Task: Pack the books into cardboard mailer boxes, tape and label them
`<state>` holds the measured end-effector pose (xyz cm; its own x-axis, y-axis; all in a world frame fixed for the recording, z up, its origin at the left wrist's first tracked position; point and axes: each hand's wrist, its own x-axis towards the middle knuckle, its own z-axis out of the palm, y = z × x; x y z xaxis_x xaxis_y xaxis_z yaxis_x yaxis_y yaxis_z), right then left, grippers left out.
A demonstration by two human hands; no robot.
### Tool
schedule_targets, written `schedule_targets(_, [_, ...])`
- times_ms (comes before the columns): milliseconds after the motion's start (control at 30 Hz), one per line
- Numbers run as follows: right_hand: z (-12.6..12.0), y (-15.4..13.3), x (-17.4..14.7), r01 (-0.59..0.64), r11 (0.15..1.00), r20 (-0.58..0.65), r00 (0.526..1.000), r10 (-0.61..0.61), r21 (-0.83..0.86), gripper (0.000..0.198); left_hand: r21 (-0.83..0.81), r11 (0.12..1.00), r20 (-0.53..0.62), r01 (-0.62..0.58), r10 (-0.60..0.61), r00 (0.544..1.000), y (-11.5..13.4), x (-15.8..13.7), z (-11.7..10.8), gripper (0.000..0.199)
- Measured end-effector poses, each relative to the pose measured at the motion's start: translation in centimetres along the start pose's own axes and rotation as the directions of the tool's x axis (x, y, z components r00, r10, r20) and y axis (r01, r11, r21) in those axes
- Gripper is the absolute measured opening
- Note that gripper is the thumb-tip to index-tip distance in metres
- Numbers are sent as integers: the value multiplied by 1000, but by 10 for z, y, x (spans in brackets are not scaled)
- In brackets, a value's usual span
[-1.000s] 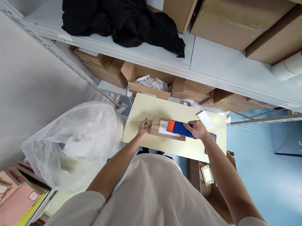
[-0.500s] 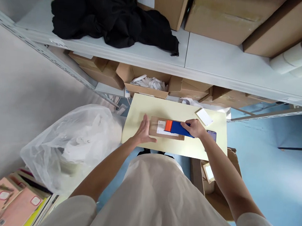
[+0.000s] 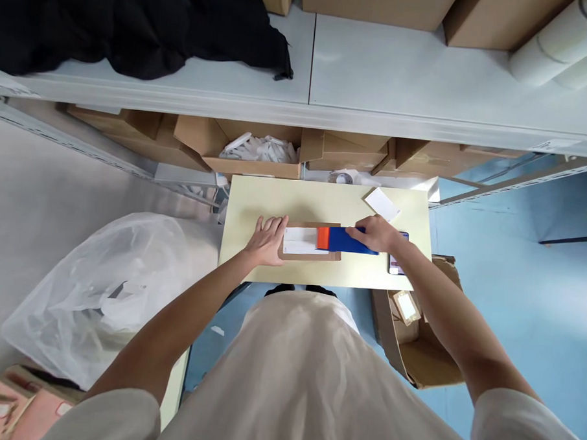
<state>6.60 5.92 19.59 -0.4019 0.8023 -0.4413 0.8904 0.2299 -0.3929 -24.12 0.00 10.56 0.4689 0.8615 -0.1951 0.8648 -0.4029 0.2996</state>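
Note:
A flat brown cardboard package (image 3: 304, 258) lies lengthwise on the pale yellow table (image 3: 255, 195). A white label or sheet (image 3: 300, 240) covers much of its top. My left hand (image 3: 267, 241) grips the package's left end, fingers at the far corner and thumb along the near side. My right hand (image 3: 378, 235) is closed around the right part of a flat blue piece with an orange end (image 3: 344, 240). That orange end overlaps the right part of the white label. I cannot tell whether it touches the label or is above it.
Right of the package are a white card or small box (image 3: 382, 203) and a phone (image 3: 397, 263). An open carton (image 3: 417, 348) stands below the table's right side. Beyond rises a grey shelf (image 3: 377, 74) with cartons. At left bulges a clear plastic bag (image 3: 106, 283).
My left hand has moved from beside the package to gripping its left end. The package is straighter, and the orange end now sits farther right on it. The camera view has shifted.

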Motion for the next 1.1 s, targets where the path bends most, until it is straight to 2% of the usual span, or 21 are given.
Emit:
schedule_targets(167, [4,85,-14,-35,998,38,999,33,57,51,52,999,36,-1,-1,999,2,2,-5,117])
schedule_targets(267, [20,107,-9,-19,996,31,999,16,82,48,94,995,51,22,-27,998,6,1,-7,116])
schedule_targets(367, [36,108,3,15,993,26,999,-18,118,46,122,992,47,39,-45,998,24,5,-5,115])
schedule_targets(500, [46,107,11,31,986,14,999,-34,162,47,106,994,87,15,-25,996,73,32,9,116])
schedule_targets(600, [51,109,11,56,981,9,998,-58,187,46,96,993,108,-74,64,992,111,59,20,112])
schedule_targets(667, [54,112,10,65,976,1,998,-67,209,46,93,989,108,-119,109,988,127,72,23,105])
schedule_targets(833, [57,140,-2,61,958,38,996,-75,280,48,89,991,116,-95,84,990,132,79,21,90])
schedule_targets(967, [51,159,-15,50,981,66,996,-63,189,52,103,991,115,-82,70,991,131,77,20,90])
schedule_targets(1033, [47,150,-17,1,996,83,997,-8,87,54,113,989,125,-98,84,989,132,76,19,90])
schedule_targets(1100, [42,125,-15,-87,996,96,991,89,-27,57,126,982,146,-141,122,982,131,76,17,86])
